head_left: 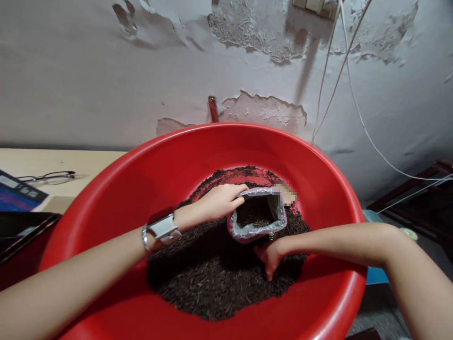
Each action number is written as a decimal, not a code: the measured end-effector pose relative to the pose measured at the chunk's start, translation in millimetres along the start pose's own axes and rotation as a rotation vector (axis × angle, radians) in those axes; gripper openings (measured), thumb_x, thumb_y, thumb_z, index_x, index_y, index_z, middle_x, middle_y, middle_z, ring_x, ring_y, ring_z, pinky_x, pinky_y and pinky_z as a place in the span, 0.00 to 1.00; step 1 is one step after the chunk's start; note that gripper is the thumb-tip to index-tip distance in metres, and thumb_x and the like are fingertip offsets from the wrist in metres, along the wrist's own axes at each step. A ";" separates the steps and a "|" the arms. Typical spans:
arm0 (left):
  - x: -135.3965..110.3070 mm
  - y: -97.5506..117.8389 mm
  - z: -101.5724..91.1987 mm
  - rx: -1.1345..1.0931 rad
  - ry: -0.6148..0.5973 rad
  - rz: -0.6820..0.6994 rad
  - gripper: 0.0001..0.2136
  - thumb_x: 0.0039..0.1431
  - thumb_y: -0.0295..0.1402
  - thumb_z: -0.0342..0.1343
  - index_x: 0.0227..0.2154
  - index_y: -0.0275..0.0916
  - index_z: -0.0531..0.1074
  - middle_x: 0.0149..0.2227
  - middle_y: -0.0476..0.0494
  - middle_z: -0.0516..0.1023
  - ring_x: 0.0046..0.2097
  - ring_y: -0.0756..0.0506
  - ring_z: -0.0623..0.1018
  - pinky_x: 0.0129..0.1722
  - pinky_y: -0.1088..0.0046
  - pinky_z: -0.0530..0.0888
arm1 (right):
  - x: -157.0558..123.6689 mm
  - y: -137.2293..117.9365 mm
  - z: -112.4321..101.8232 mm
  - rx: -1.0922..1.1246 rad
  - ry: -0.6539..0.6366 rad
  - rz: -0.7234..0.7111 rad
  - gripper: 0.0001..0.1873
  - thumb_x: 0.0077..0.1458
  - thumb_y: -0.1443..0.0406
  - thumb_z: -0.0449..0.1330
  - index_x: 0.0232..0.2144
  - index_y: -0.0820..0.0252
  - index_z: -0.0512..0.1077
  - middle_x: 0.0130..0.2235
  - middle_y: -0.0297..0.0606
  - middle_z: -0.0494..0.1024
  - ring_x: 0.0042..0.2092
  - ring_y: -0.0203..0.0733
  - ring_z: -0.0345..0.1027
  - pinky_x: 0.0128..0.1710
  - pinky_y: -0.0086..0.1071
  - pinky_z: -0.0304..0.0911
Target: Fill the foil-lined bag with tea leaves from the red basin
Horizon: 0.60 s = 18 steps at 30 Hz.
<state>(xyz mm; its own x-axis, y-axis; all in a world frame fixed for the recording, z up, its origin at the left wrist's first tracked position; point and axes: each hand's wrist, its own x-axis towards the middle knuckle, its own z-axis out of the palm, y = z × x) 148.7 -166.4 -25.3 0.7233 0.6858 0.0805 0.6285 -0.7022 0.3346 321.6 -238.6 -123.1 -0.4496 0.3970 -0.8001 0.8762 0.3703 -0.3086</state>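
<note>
Dark loose tea leaves [208, 283], or something much like them, lie heaped in a big red plastic basin [339, 203]. Over the heap stands a small box-shaped container with a clear plastic bag lining [256, 230], some of the dark leaves inside it. My left hand [222, 200] grips the container's left rim, fingers closed on the plastic edge. Just below the container's front side, my right hand [274, 255] reaches into the leaves with its visible fingers apart. Some of its fingertips are hidden among the leaves.
A blurred tan piece [287, 194] lies behind the container. Left of the basin, eyeglasses [58, 175] and a dark blue printed item [19, 193] rest on a pale table [95, 158]. White cables [357, 101] hang before the peeling wall [159, 80] at right.
</note>
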 end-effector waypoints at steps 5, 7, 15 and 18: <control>-1.3 5.1 -3.7 0.011 -0.011 -0.007 0.13 0.57 0.32 0.41 0.40 0.39 0.69 0.43 0.43 0.76 0.43 0.43 0.75 0.41 0.69 0.69 | -19.6 -28.5 -13.7 -0.312 0.091 -0.070 0.43 0.44 0.59 0.63 0.58 0.78 0.57 0.53 0.61 0.67 0.52 0.58 0.65 0.44 0.38 0.65; -1.7 5.7 -4.2 0.006 -0.007 0.002 0.13 0.57 0.32 0.41 0.40 0.40 0.68 0.42 0.43 0.76 0.43 0.43 0.75 0.41 0.69 0.69 | -27.4 -39.2 -16.6 -0.321 0.155 -0.128 0.38 0.46 0.56 0.61 0.57 0.71 0.60 0.48 0.56 0.72 0.48 0.56 0.69 0.37 0.37 0.66; -1.6 2.2 -2.6 0.002 0.005 0.029 0.13 0.57 0.32 0.42 0.41 0.40 0.68 0.43 0.44 0.76 0.43 0.43 0.75 0.42 0.70 0.68 | -70.0 -64.2 -35.8 -0.245 0.424 -0.475 0.26 0.52 0.58 0.59 0.51 0.62 0.63 0.40 0.45 0.75 0.38 0.44 0.70 0.32 0.30 0.61; -1.3 0.3 -1.6 -0.003 0.017 0.032 0.13 0.57 0.32 0.42 0.41 0.39 0.68 0.44 0.43 0.76 0.44 0.43 0.75 0.42 0.69 0.68 | -91.1 -65.7 -48.1 -0.118 0.514 -0.554 0.20 0.52 0.62 0.60 0.46 0.63 0.65 0.37 0.40 0.75 0.36 0.39 0.68 0.34 0.28 0.60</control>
<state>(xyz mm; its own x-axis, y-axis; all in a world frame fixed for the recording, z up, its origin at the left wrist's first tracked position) 147.5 -167.2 -23.8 0.7384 0.6658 0.1071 0.6038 -0.7236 0.3345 296.6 -258.7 -5.2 -0.8675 0.4573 -0.1956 0.4878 0.7051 -0.5147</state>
